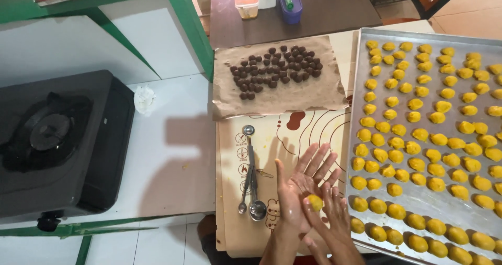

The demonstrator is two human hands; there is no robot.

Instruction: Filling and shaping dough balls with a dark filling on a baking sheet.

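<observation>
Dough ball (pixel 315 202) is being rolled between left hand (pixel 298 189), lying flat and open, and right hand (pixel 330 212), fingers pressing it; tray (pixel 418 199) is filling with yellow balls, brown filling balls (pixel 274 71) are waiting.

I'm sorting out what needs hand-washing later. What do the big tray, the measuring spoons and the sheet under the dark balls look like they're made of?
Tray: bare metal, probably aluminium, dull grey with a raised rim. Measuring spoons: polished metal, likely stainless steel, showing bright glints. Sheet: brown, creased, curling edges, apparently baking paper.
</observation>
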